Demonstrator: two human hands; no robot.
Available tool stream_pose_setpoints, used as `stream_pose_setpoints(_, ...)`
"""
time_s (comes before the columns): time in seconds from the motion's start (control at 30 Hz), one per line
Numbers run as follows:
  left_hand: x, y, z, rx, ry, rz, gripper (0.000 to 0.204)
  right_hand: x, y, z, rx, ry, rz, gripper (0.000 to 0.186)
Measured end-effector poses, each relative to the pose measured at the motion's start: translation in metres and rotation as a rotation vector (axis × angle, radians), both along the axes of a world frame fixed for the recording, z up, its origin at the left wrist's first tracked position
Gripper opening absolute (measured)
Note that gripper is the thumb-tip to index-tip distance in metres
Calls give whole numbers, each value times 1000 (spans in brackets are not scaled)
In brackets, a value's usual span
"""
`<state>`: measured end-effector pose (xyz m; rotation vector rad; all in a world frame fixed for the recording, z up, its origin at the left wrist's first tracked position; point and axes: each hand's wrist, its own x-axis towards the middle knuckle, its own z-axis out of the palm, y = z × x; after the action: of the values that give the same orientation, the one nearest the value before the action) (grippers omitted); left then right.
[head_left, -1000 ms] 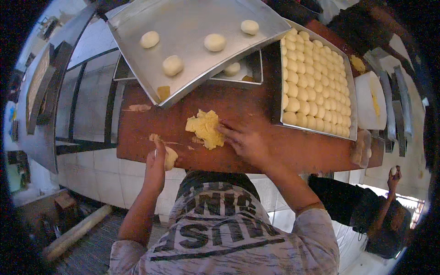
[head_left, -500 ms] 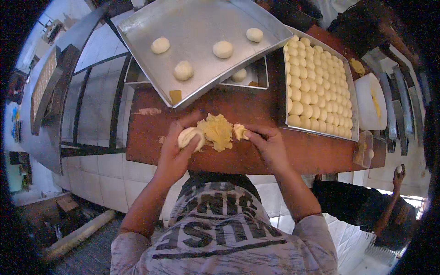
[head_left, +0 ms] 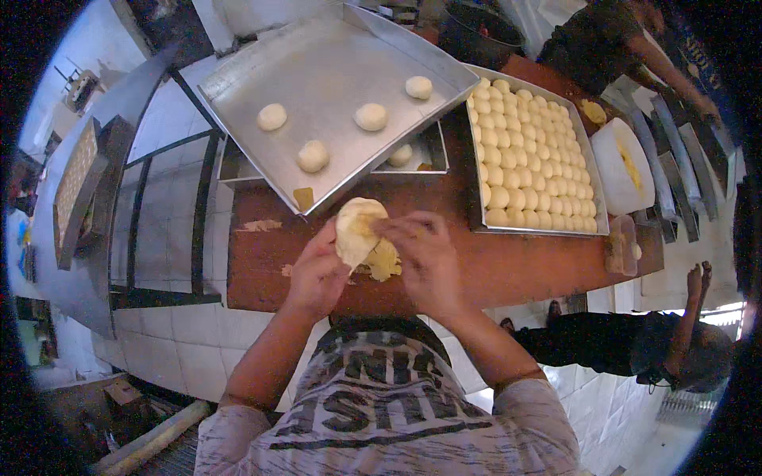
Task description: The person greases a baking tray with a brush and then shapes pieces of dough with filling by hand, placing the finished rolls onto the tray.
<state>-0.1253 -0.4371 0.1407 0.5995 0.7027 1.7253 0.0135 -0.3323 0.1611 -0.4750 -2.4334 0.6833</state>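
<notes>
A flattened round of pale dough (head_left: 349, 230) stands tilted up over the table edge, gripped along its lower left side by my left hand (head_left: 317, 274). Yellow paste (head_left: 363, 224) is smeared across the middle of its face. My right hand (head_left: 425, 258) has its fingertips pinched together against that paste, slightly blurred, hiding part of it. Just below and behind the dough, a ragged yellow heap of the same paste (head_left: 385, 262) lies on the reddish-brown table (head_left: 508, 270), partly covered by my hands.
Ahead, a large metal tray (head_left: 333, 79) with several dough balls rests at an angle on another tray. To the right stands a tray (head_left: 540, 230) packed with dough balls, then a white tub (head_left: 623, 166) and a small clear container (head_left: 621, 246). Other people stand at right.
My right hand has moved left and brought its lump of yellow paste onto the dough. My left hand has raised the dough and turned its open face up. The view has shifted slightly.
</notes>
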Motion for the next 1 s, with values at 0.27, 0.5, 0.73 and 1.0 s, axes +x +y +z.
stream_pose_setpoints(0.27, 35, -2, 26, -160, 978, 295, 67, -2, 31, 25, -219, 124, 110, 45)
stream_pose_setpoints(0.5, 19, 22, 42, -253, -225, 355, 34, 3, 10, 15, 405, 51, 210, 37)
stream_pose_setpoints(0.73, 40, 20, 42, -471, 636, 294, 38, 9, 35, 20, -165, 139, 127, 27)
stream_pose_setpoints(1.0, 23, 25, 38, -378, -186, 239, 44, 2, 34, 28, 187, 107, 194, 19)
